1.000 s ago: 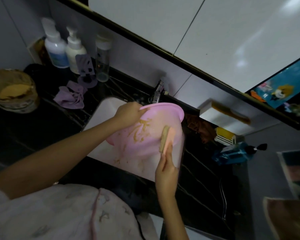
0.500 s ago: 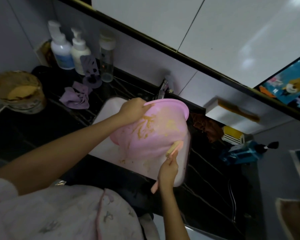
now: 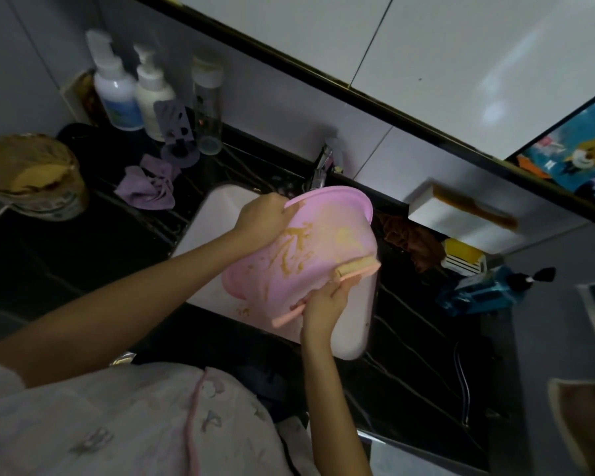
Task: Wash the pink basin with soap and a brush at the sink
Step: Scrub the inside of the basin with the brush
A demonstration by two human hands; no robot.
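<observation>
Head view: brush (image 3: 354,267), a second ago upright on the mid wall of the pink basin (image 3: 310,249), now lies crosswise at its right edge, so one scrubbing stroke appears complete. Fingers of the right hand (image 3: 323,304) curl round the brush handle; fingers of the left hand (image 3: 261,218) clamp the rim. The basin is held tilted over the white sink (image 3: 220,207), its visible wall streaked with brown residue; washing appears unfinished.

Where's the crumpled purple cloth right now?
Head view: the crumpled purple cloth lies on the black counter, left of the white sink, near the white pump bottles.
</observation>
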